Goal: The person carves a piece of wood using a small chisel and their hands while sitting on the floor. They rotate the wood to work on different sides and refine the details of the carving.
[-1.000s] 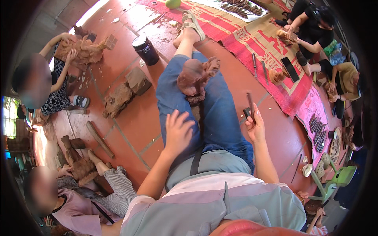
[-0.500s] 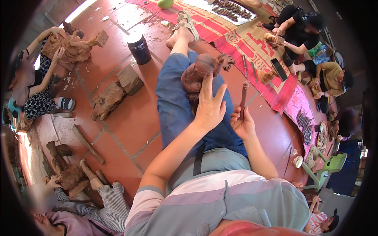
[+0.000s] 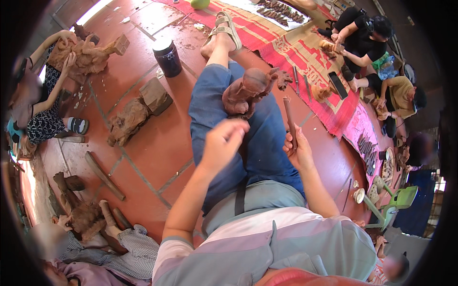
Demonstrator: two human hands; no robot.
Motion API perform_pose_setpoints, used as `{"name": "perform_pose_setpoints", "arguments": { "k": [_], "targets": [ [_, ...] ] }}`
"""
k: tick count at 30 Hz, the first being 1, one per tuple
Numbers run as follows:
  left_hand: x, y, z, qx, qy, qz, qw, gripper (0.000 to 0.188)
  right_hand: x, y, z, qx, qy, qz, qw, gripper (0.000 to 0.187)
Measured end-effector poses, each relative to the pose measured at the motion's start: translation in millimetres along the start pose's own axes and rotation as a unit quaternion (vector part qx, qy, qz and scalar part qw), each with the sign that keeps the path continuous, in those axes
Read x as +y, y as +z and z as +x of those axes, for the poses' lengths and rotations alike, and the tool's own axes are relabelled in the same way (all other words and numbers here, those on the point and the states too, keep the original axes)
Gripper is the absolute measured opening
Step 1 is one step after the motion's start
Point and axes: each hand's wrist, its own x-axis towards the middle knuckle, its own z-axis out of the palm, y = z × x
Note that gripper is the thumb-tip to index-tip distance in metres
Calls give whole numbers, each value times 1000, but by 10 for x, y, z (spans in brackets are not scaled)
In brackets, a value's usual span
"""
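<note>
A reddish-brown wooden carving (image 3: 241, 95) with a smooth round top and a knobbly, petal-like part on its right rests between my legs, over my blue trousers. My left hand (image 3: 222, 148) is just below the carving, its fingers bent and smeared by motion; whether it touches the carving or holds anything, I cannot make out. My right hand (image 3: 299, 148), to the right of my thigh, is closed round a slim brown rod (image 3: 289, 117), which looks like a wooden chisel handle. The rod stands nearly upright, its frayed pale end on top, apart from the carving.
A dark jar (image 3: 168, 59) and a rough-cut wood block (image 3: 136, 114) are on the tiles to my left. A wooden strip (image 3: 105, 175) lies nearer. Red patterned matting (image 3: 291, 57) bears a phone (image 3: 338, 86) and tools. Several people work around; a green stool (image 3: 391, 205) stands right.
My left hand has left the carving's front and drawn back toward me and leftward, fingers now bent. The carving has tilted slightly right. My right hand keeps the rod, now a little leftward.
</note>
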Motion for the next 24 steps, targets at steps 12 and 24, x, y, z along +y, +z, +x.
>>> {"name": "perform_pose_setpoints", "arguments": {
  "k": [12,24],
  "targets": [
    [538,51,1816,-34,363,368,855,34,-66,-130,22,51,-52,-103,992,25],
    [372,-474,2366,214,117,406,881,26,19,-50,427,25,-137,-346,928,25]
  ]
}}
